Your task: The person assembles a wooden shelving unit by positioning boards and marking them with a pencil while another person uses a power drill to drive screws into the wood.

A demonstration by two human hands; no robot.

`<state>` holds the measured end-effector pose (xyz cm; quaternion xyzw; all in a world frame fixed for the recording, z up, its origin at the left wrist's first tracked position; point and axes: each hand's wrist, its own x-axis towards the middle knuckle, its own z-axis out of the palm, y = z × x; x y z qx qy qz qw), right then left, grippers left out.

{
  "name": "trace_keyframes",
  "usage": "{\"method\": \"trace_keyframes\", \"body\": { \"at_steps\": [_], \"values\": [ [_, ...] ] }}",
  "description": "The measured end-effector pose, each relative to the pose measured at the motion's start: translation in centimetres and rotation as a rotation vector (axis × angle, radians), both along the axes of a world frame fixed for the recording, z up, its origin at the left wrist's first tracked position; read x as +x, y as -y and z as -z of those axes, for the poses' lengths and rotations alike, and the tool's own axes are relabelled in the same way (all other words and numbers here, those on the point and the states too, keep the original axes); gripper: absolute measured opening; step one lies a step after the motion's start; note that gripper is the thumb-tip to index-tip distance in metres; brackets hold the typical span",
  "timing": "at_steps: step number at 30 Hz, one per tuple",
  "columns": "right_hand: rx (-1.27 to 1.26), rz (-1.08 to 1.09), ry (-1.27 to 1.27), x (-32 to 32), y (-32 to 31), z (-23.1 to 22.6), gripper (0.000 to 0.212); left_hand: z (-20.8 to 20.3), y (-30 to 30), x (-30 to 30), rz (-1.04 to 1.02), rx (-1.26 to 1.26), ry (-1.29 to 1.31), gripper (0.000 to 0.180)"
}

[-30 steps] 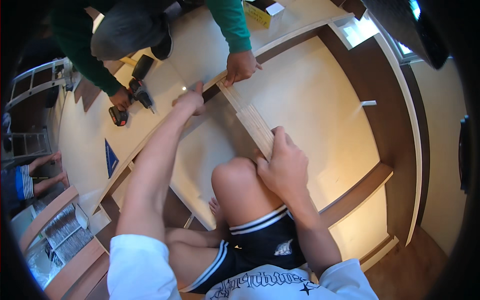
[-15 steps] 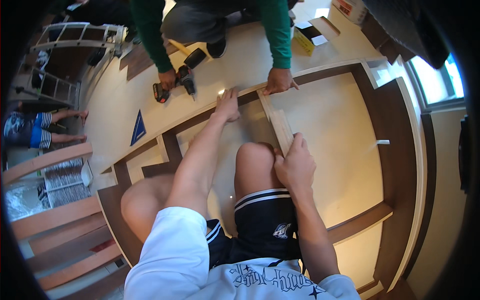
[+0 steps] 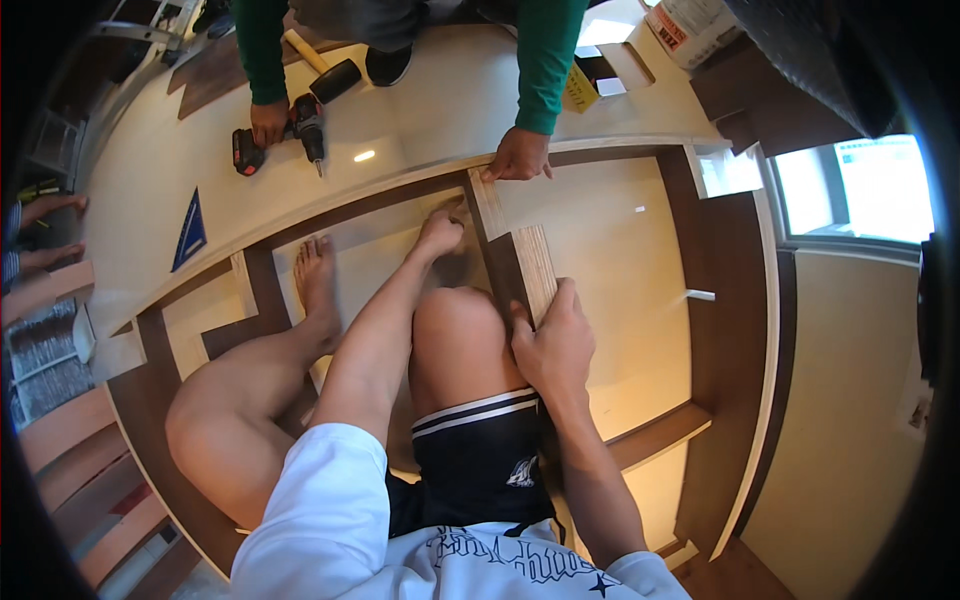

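upright plywood divider board [image 3: 515, 250]: my right hand [image 3: 555, 345] clamps its near end, my left hand [image 3: 440, 232] presses its side; i'd keep it square while the co-worker's hand [image 3: 518, 160] steadies the far end.

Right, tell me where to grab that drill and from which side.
Take the drill by its handle, the part running toward the red battery end, coming from the side away from the bit, which points toward the panel's edge. A co-worker's hand already rests there, so the handle is only partly visible.
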<state>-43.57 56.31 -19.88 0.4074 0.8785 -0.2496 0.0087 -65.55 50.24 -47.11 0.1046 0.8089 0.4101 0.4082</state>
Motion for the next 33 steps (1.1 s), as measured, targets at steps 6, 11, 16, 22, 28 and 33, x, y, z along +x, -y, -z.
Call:
{"method": "trace_keyframes", "body": {
  "at_steps": [6, 11, 16, 22, 28, 33],
  "values": [
    [-0.006, -0.029, -0.037, -1.6, 1.4, -0.4, 0.048, 1.8, 0.8, -2.9, 0.027, -0.044, -0.211, 0.074],
    [0.02, -0.023, -0.039, -1.0, 0.9, 0.1, 0.052, 0.2, -0.2, -1.9, -0.03, -0.044, -0.137, 0.071],
    [0.031, 0.008, -0.018, -0.7, 0.7, 0.1, 0.052, -1.5, -0.2, -1.4, 0.018, -0.008, -0.14, 0.067],
    [-0.036, 0.038, -0.032, 0.0, 0.2, -0.2, 0.049, -0.4, -1.0, -1.7, 0.051, -0.086, -0.068, 0.067],
    [-0.141, 0.006, -0.127, -3.4, 1.4, -2.8, 0.048, 0.8, 4.2, -11.1, 0.021, -0.099, -0.077, 0.071],
    [-0.122, 0.05, -0.086, 1.0, 0.5, -0.5, 0.048, -3.0, 2.2, -1.7, 0.176, -0.015, 0.157, 0.094]
  ]
}}
